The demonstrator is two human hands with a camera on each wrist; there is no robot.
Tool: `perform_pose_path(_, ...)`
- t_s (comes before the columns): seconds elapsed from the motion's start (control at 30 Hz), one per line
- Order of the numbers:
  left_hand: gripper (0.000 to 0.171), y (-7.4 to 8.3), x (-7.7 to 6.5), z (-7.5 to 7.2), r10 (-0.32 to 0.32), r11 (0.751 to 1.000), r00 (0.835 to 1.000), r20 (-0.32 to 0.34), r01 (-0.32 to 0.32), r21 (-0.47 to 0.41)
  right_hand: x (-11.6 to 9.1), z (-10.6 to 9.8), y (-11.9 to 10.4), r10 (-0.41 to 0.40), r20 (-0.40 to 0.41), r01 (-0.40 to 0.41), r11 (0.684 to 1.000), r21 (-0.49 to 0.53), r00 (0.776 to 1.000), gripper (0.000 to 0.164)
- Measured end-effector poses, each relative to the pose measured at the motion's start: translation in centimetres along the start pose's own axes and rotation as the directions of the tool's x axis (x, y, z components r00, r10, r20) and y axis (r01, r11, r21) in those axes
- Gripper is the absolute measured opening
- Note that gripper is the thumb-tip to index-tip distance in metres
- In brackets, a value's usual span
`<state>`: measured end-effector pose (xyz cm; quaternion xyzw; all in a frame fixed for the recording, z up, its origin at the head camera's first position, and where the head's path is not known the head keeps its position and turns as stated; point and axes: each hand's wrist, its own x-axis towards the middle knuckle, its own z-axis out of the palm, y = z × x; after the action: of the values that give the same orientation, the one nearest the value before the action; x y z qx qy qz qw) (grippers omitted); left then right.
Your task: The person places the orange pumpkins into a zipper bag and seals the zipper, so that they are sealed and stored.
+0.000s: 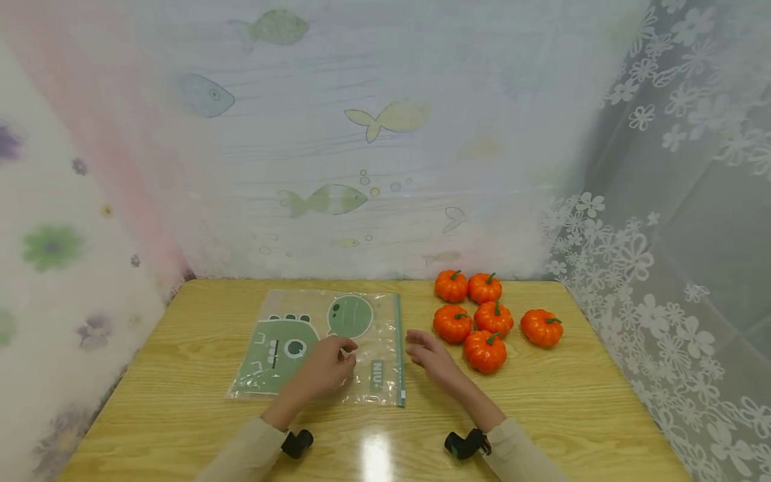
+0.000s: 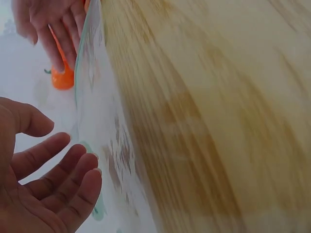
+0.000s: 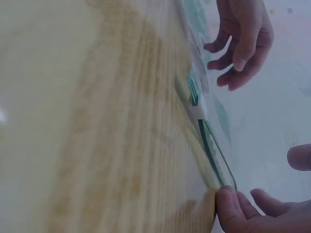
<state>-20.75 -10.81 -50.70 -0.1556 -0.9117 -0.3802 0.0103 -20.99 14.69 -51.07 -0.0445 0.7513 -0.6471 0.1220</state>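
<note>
A clear zip bag [image 1: 367,321] printed with a green cartoon creature lies flat on the table, its green zip strip [image 1: 398,335] along the right side. The white slider [image 1: 403,395] sits near the strip's front end. My left hand [image 1: 325,367] is over the middle of the bag, its fingers loosely bent around nothing, as the left wrist view also shows. Just right of the zip strip is my right hand [image 1: 436,361], its fingers extended toward it and holding nothing. In the right wrist view its fingertips [image 3: 226,201] appear close to the strip; contact is unclear.
Several small orange pumpkins [image 1: 484,351] with green stems stand grouped on the wooden table [image 1: 572,415], right of the bag. One pumpkin [image 1: 541,328] is set apart farther right. A fish-patterned curtain [image 1: 385,161] hangs behind the table's far edge, with patterned curtains at both sides.
</note>
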Motion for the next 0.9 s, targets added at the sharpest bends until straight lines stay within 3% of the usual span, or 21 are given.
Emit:
perform_pose_path(0.13, 0.014, 0.7, 0.7, 0.8, 0.015, 0.999, 1.000, -0.011, -0.015, -0.042, 1.2, 0.0, -0.3, 0.019, 0.023, -0.021, 0.998, 0.060, 1.000, 0.051)
perform_pose_path(0.37, 0.013, 1.1, 1.5, 3.0, -0.030, 0.995, 0.999, -0.022, 0.028, -0.097, 2.3, 0.2, -0.2, 0.033, 0.043, -0.037, 0.995, 0.092, 0.999, 0.053)
perform_pose_path(0.53, 0.013, 1.1, 2.1, 4.2, 0.001, 0.992, 0.999, -0.041, -0.006, -0.126, 2.5, 0.4, -0.2, 0.053, 0.030, -0.056, 0.993, 0.103, 0.998, 0.053)
perform_pose_path(0.67, 0.021, 1.3, 2.7, 4.9, 0.017, 0.993, 1.000, -0.024, -0.020, -0.113, 2.6, 0.4, -0.2, 0.062, 0.037, -0.066, 0.992, 0.103, 0.997, 0.052)
perform_pose_path(0.9, 0.025, 2.3, 3.5, 5.2, -0.026, 0.998, 0.999, -0.031, 0.024, -0.061, 3.3, 0.3, -0.5, 0.061, 0.068, -0.069, 0.991, 0.115, 0.996, 0.053)
